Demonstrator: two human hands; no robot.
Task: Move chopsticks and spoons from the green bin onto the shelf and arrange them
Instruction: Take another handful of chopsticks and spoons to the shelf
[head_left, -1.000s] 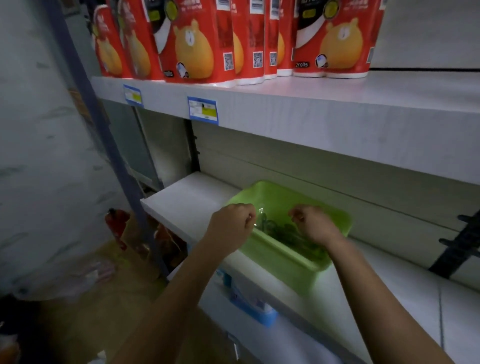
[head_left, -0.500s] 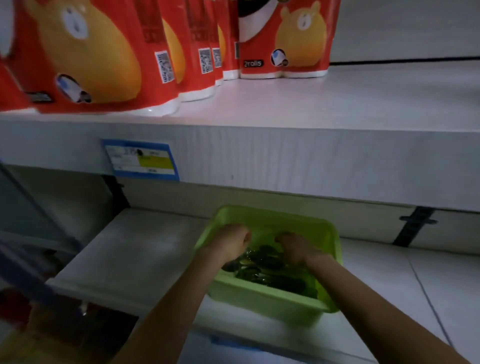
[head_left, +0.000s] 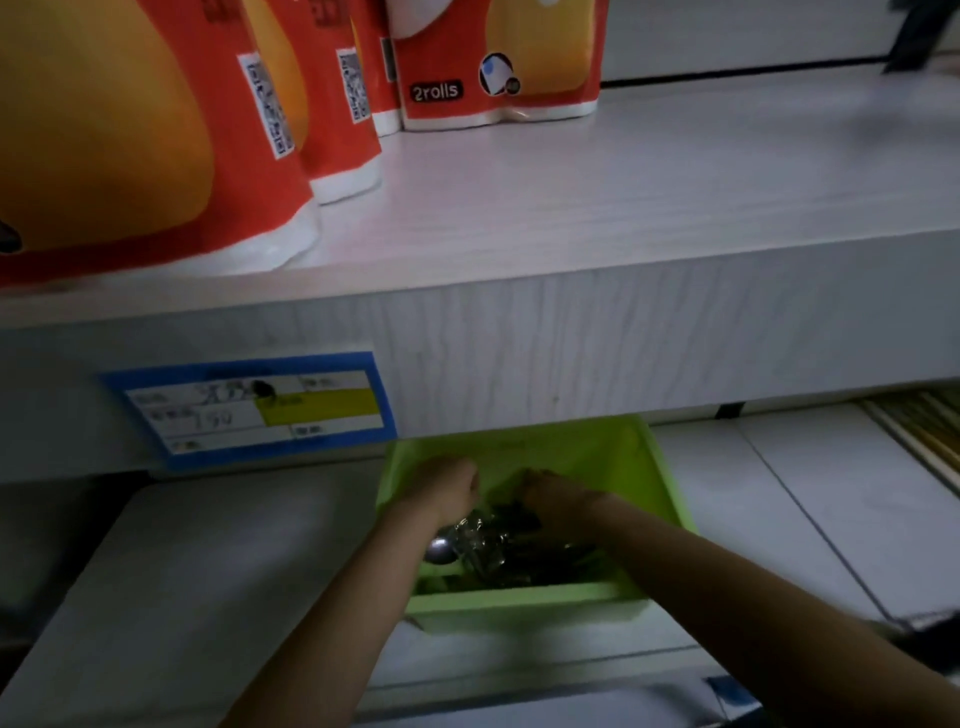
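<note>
The green bin (head_left: 665, 483) stands on the lower white shelf (head_left: 208, 571), under the edge of the upper shelf. Both hands reach into it. My left hand (head_left: 447, 486) is closed on a plastic-wrapped metal spoon (head_left: 441, 550), whose bowl sticks out below the wrist by the bin's left wall. My right hand (head_left: 558, 499) is curled down among the dark pile of wrapped cutlery (head_left: 540, 558); what it holds is hidden. Pale chopsticks (head_left: 924, 441) lie on the lower shelf at the far right.
The upper shelf (head_left: 571, 218) overhangs the bin closely and carries red packs of paper rolls (head_left: 322, 104) at its left. A blue and yellow price label (head_left: 254, 408) is stuck on its front edge. Bare white shelf lies on both sides of the bin.
The view has moved closer and lower, so the upper shelf now hides the bin's back. My left hand has lifted a wrapped spoon out of the pile. My right hand stays in the bin.
</note>
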